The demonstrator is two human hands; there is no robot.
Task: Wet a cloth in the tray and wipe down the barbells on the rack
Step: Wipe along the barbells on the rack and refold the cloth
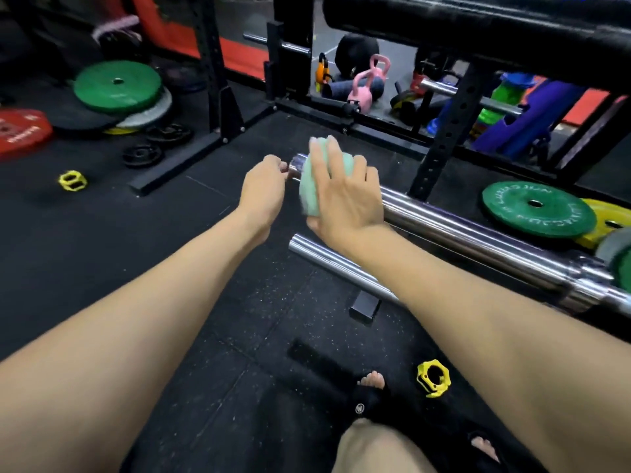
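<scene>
Two chrome barbells lie low above the black floor, their sleeves pointing left. My right hand point(345, 196) wraps a pale green cloth point(309, 189) round the sleeve of the far barbell point(461, 227), close to its end. My left hand point(264, 186) is at the tip of that sleeve, its fingertips touching the end cap. The near barbell point(327, 264) lies just below my right wrist and nothing touches it. No tray shows in the head view.
Green plates lie at the right point(536, 208) and back left point(117, 87), a red plate point(20, 131) at far left. Black rack posts point(218, 80) stand behind. Yellow collars point(433, 378) point(72, 180) lie on the floor. Pink kettlebells point(367, 83) sit at the back. My sandalled foot point(370, 397) is below.
</scene>
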